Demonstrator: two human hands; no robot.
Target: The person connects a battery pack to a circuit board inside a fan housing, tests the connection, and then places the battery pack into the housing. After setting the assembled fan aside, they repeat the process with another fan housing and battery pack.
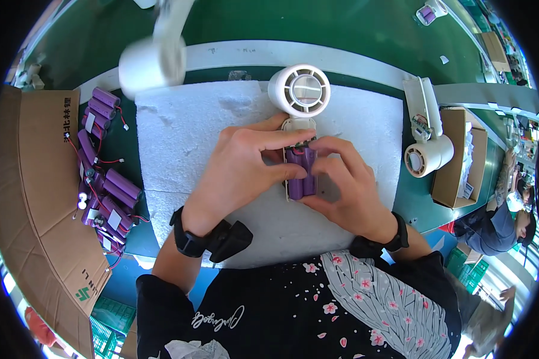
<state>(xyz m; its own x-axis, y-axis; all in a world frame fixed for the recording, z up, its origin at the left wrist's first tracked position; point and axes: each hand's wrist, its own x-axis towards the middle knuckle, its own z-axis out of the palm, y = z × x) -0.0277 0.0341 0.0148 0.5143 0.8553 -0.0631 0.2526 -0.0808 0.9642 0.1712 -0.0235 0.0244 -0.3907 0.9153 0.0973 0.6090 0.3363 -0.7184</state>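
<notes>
A white handheld fan (299, 91) lies on a white foam sheet (179, 137), its round head away from me and its handle shell open toward me. Inside the handle sits a purple two-cell battery pack (302, 173), with a small circuit board (305, 142) just above it. My left hand (236, 167) grips the fan handle from the left, fingers over the board and thumb on the battery pack. My right hand (350, 179) closes round the handle's right side, fingertips at the pack's upper right edge and thumb near its lower end.
Several purple battery packs (121, 190) with red wires lie at left beside a large cardboard box (48, 173). Another opened fan (428, 152) rests at right, near a small open carton (458, 161). A blurred white fan (153, 66) is at the upper left. People sit farther right.
</notes>
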